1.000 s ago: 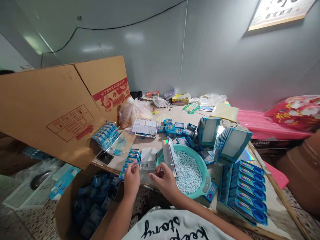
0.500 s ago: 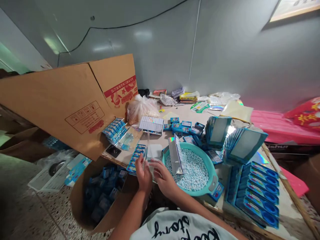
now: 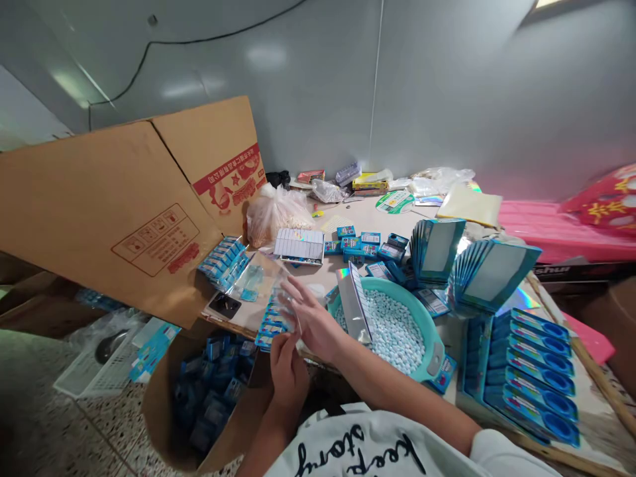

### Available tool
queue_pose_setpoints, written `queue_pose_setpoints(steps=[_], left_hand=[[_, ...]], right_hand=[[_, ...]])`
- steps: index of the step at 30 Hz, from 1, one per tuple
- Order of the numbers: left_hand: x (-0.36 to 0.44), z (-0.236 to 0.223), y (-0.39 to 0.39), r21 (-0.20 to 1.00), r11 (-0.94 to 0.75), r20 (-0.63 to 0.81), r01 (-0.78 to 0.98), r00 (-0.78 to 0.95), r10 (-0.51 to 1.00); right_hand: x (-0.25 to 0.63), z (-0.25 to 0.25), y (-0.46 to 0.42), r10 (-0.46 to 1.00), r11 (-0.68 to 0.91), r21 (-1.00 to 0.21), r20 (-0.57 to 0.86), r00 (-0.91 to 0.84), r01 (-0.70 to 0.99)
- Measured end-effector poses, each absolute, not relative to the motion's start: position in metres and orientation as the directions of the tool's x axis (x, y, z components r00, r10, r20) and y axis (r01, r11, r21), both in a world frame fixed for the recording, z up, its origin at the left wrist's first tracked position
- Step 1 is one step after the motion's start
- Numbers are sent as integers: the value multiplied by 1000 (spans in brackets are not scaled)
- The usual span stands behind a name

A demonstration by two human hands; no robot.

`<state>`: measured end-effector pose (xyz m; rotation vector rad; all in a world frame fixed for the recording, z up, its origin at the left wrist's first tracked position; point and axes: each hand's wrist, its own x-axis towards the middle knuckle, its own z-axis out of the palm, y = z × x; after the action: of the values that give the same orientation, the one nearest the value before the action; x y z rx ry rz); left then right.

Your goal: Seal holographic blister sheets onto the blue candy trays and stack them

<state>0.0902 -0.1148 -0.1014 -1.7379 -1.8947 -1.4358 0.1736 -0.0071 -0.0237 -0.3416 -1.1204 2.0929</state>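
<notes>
At the table's front edge, my left hand is closed, its fingers pinching what looks like the edge of a clear plastic bag. My right hand lies just above it with fingers stretched out, against the thin film. The film is hard to see and partly hidden by the fingers. Beside and under the hands is a row of small blue boxes. To the right of my right hand stands a teal basin of pale blue and white candies, with a silvery folded carton leaning in it.
Left of the table, a large cardboard box holds several blue boxes. A phone lies by wrapped blue packs. Fanned cards and a blue display tray stand at the right. A bag sits behind.
My right hand has risen and moved left, its fingers now stretched over the film. The left hand has lowered a little and closed. The view has shifted slightly.
</notes>
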Motion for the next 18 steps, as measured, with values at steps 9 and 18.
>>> queue_pose_setpoints(steps=[9, 18], left_hand=[[68, -93, -123, 366, -361, 714, 857, -10, 700], [-35, -37, -87, 328, -400, 734, 855, 36, 678]], right_hand=[[144, -57, 10, 688, -287, -928, -28, -725, -236], [127, -75, 85, 504, 484, -859, 121, -856, 164]])
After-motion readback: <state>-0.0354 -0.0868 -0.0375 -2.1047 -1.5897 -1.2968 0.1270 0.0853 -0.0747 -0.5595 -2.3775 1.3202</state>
